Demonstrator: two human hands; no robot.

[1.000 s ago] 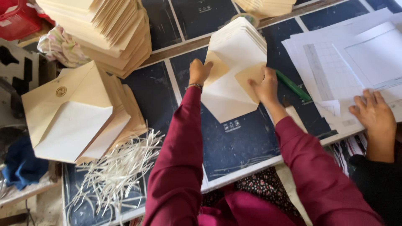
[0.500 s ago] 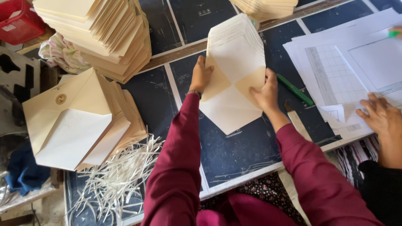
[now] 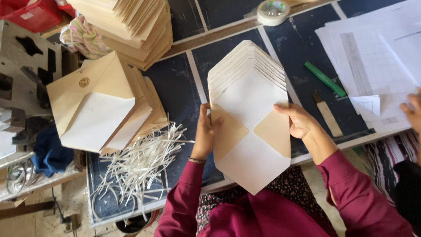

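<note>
A fanned stack of unfolded cream envelope blanks is held up over the dark table, near the table's front edge. My left hand grips its left folded flap and my right hand grips its right folded flap. The top blank shows a white inside and two tan side flaps folded inward. Both my sleeves are maroon.
A pile of folded envelopes lies at left above white paper strips. A tall envelope stack, a tape roll, a green pen, a wooden stick and white sheets surround it. Another person's hand is at right.
The stack of blanks has come toward me and lower, with both hands still on its side flaps. The other person's hand has shifted further right.
</note>
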